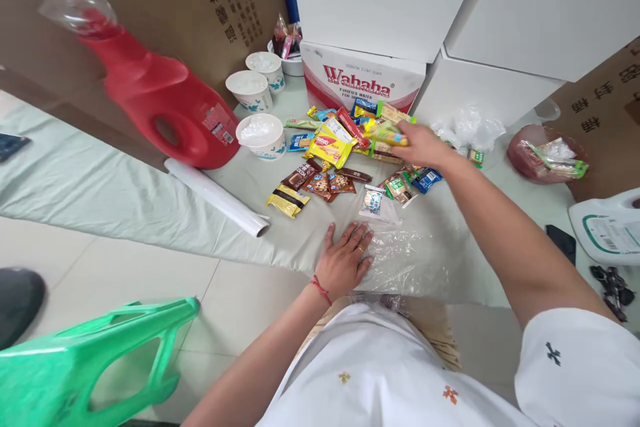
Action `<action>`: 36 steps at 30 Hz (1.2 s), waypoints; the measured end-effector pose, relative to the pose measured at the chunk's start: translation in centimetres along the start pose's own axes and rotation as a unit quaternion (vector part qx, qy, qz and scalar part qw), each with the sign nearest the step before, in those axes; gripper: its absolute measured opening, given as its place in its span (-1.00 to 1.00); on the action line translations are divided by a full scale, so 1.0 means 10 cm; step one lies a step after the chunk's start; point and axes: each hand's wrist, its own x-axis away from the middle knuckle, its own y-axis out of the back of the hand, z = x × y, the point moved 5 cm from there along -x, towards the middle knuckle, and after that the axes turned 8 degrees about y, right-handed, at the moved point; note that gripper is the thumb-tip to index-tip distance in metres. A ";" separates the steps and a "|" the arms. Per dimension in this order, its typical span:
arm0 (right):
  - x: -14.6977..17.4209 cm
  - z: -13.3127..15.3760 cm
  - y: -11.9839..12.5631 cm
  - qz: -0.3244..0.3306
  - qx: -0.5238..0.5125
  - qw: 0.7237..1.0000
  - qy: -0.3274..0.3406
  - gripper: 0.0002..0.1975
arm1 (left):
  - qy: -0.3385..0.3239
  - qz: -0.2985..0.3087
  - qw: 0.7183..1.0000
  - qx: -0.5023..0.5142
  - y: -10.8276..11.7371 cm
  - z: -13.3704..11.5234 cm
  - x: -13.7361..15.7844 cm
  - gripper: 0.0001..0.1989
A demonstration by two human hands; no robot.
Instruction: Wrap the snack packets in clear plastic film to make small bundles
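Note:
My left hand [345, 257] lies flat with fingers apart at the table's front edge, beside a sheet of clear plastic [415, 253]. Over the back right of a snack pile, my right hand [423, 145] grips a yellow snack packet [387, 133]. The pile holds a larger yellow packet [329, 145], a red packet [353, 127], brown cookie packets [341, 183] and several others. Nearest my left hand are a small white-and-blue packet [373, 201] in clear wrap and a yellow-and-black packet [288, 200].
Left of the pile stand paper cups [261, 136], a red jug [165, 97] and a white roll [217, 197]. Behind is a Wahaha carton [363, 80] under white boxes. A reddish bowl [525, 153] and a white jug [607, 230] sit right. A green stool [65, 353] stands on the floor.

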 end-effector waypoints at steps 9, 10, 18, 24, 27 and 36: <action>1.91 0.68 -0.17 0.103 -0.209 0.972 -0.026 -0.79 | 0.013 -0.010 1.000 0.001 -0.02 0.01 0.03 -0.40; 2.02 0.77 -0.34 0.120 -0.191 0.974 -0.036 -0.72 | 0.011 -0.009 1.000 0.000 -0.02 0.01 0.04 -0.38; 2.18 0.88 -0.96 0.066 -0.028 0.997 0.020 -0.32 | 0.018 -0.001 1.000 -0.015 -0.01 0.06 0.13 -0.24; 2.34 0.91 -0.94 -0.029 -0.038 0.996 0.076 -0.68 | 0.028 0.013 0.999 -0.036 -0.03 0.06 0.11 -0.27; 2.42 0.82 -0.99 -0.076 -0.061 0.994 0.040 -0.66 | 0.028 0.016 0.999 -0.043 -0.02 0.05 0.11 -0.27; 1.77 0.63 -0.61 -0.023 -0.121 0.990 0.069 -0.63 | 0.044 0.002 0.999 -0.021 -0.01 0.06 0.20 -0.27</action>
